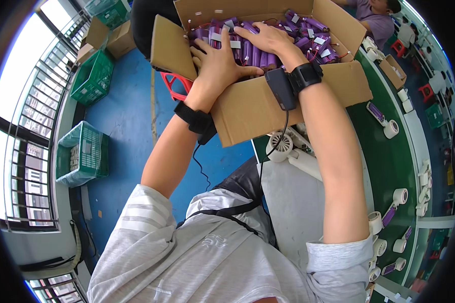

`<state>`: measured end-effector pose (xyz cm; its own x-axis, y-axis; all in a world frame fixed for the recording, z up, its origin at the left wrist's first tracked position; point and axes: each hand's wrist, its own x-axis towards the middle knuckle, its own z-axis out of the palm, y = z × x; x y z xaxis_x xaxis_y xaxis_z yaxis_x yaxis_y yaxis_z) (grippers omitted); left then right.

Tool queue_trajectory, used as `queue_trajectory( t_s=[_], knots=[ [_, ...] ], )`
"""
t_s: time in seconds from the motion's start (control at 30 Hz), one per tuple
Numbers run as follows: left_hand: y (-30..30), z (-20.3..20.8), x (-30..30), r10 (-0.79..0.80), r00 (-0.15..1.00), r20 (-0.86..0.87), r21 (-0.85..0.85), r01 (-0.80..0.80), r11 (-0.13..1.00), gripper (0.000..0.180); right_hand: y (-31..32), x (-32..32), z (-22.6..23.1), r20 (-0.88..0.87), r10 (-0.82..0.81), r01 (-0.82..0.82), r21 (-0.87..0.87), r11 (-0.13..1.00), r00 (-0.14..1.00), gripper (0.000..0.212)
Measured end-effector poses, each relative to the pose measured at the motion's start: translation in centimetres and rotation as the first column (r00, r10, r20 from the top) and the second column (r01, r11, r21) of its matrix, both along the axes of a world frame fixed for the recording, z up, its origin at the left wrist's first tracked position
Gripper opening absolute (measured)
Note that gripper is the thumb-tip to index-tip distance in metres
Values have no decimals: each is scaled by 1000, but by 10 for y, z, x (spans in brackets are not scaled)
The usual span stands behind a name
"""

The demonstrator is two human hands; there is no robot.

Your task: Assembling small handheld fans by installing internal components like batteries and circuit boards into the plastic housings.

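Note:
A cardboard box (247, 113) with raised flaps is filled with purple cylindrical battery packs (248, 52), which have white labels and thin red wires. My left hand (215, 63) reaches over the near flap with fingers spread across the packs on the left side. To its right, my right hand (269, 39) lies on the packs with its fingers stretched toward the left hand. Neither hand has a pack lifted. The undersides of the fingers are hidden. Both wrists wear black straps with cabled black devices.
White handheld fans (279, 146) lie beside the box, and more stand along the green table (359, 121) at right. Green crates (92, 78) line the left wall. A red stool (174, 86) stands under the box. A person in a purple shirt (374, 22) sits far right.

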<state>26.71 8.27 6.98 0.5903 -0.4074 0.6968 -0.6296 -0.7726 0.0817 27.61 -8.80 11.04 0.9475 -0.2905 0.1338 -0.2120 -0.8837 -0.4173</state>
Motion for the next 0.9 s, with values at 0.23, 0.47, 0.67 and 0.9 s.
queue_trajectory(
  t_s=[0.23, 0.47, 0.67, 0.9],
  knots=[
    [4, 6, 14, -74, 991, -113, 10, 76, 997, 122, -9, 17, -13, 28, 35, -35, -5, 999, 999, 111],
    [-9, 9, 22, -44, 973, -226, -15, 41, 999, 123, -34, 11, -7, 53, 101, -98, -51, 994, 994, 98],
    [-2, 36, 16, 29, 921, -388, 58, -8, 998, 105, -19, -5, 14, 67, 329, -326, 418, 848, 942, 75],
    [2, 52, -5, -154, 867, -474, -188, 71, 980, 103, -28, 1, -2, 245, 472, -526, 525, 670, 847, 74]
  ],
)
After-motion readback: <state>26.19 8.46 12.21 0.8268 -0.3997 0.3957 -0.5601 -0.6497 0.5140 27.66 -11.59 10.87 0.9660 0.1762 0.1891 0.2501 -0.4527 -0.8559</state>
